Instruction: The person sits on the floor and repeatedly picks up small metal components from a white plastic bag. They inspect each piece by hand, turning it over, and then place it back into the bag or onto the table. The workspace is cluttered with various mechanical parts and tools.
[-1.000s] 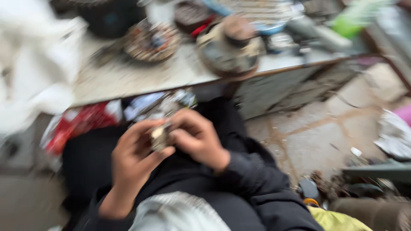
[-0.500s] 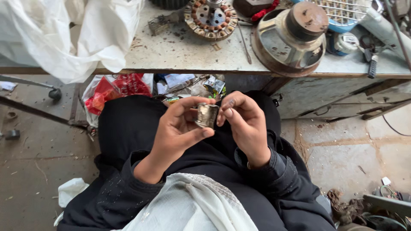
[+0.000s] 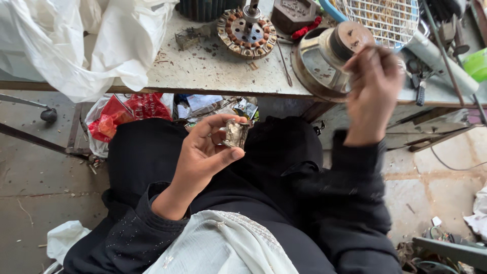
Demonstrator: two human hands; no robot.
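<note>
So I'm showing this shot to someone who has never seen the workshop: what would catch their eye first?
Probably the left hand, raised over the lap and pinching a small silvery metal part between thumb and fingers. Next the right hand, blurred, lifted to the workbench edge in front of a round speaker-like unit. Then the copper-wound stator ring on the bench and the big white plastic sheet draped over its left end.

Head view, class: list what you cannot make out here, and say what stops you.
- Right hand: motion-blurred; whether it holds anything is unclear.
- Small metal part in the left hand: its near side is covered by fingers and thumb.
- Wire grille: cut off by the top edge.
- Items under the workbench: shadowed, cluttered.
</note>
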